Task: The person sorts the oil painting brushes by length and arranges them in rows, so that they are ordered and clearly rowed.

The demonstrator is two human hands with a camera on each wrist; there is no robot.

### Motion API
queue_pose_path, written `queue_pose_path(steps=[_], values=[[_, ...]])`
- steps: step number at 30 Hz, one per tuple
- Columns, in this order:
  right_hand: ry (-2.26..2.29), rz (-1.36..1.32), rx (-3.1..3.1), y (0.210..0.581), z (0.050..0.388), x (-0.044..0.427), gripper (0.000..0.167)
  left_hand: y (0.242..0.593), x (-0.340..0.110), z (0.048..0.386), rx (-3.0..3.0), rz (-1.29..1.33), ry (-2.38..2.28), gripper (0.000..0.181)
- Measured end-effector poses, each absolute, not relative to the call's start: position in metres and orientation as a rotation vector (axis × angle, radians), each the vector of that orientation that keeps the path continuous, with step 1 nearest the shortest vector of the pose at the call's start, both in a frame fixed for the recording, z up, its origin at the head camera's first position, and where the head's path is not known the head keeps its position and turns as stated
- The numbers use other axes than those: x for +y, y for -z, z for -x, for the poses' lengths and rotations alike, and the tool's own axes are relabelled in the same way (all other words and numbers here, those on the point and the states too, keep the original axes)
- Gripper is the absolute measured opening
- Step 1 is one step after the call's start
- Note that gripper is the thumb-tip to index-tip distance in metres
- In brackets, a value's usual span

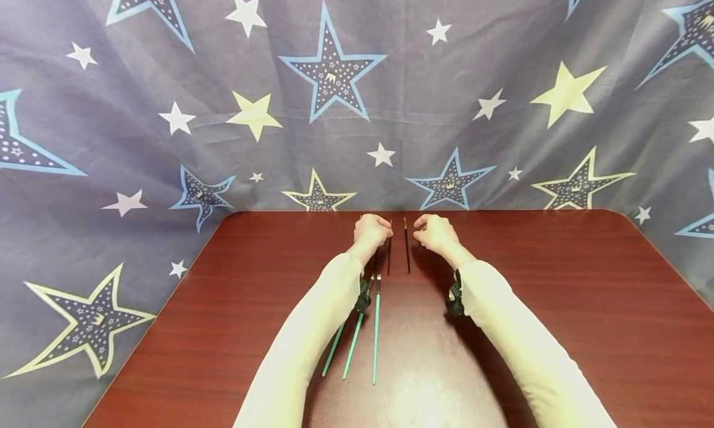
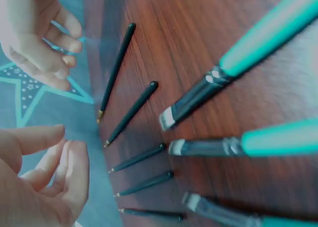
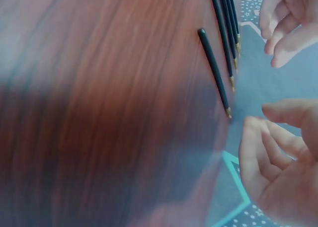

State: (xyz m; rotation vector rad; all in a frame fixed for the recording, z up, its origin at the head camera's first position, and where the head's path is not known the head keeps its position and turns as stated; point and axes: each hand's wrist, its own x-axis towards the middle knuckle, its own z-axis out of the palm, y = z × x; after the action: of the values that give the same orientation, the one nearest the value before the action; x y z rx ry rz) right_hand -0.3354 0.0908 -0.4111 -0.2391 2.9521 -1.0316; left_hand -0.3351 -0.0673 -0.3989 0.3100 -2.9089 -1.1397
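Both of my hands hover near the table's far edge, apart from each other. My left hand (image 1: 372, 231) is beside the thin black paintbrushes; its fingers are loosely bent with a gap to the thumb (image 2: 35, 138), holding nothing. Facing it, my right hand (image 1: 437, 233) is just right of the rightmost black paintbrush (image 1: 408, 249), also holding nothing, its fingers (image 3: 253, 152) relaxed. Several black paintbrushes (image 2: 130, 115) lie in a spread row, gold-tipped ends toward the far edge. In the head view the left hand and arm hide some of them.
Three green-handled flat paintbrushes (image 1: 376, 338) lie nearer on the brown table (image 1: 558, 292), bristles pointing away, partly under the left forearm. A grey star-patterned cloth (image 1: 390, 124) hangs behind the far edge. Each wrist wears a black camera (image 1: 455, 296).
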Motion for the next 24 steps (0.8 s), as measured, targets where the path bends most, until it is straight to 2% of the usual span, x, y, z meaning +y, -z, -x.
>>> queue_pose_path(steps=[6, 13, 24], values=[[0.956, 0.317, 3.048, 0.408, 0.325, 0.105, 0.023, 0.392, -0.079, 0.324, -2.820, -0.083, 1.207, 0.011], [0.927, 0.408, 3.130, 0.409, 0.307, 0.120, 0.021, 0.386, -0.097, 0.310, -2.814, 0.184, 1.021, 0.014], [0.856, 0.547, 3.187, 0.405, 0.276, 0.147, 0.021, 0.386, -0.128, 0.273, -2.760, 0.392, 0.718, 0.011]])
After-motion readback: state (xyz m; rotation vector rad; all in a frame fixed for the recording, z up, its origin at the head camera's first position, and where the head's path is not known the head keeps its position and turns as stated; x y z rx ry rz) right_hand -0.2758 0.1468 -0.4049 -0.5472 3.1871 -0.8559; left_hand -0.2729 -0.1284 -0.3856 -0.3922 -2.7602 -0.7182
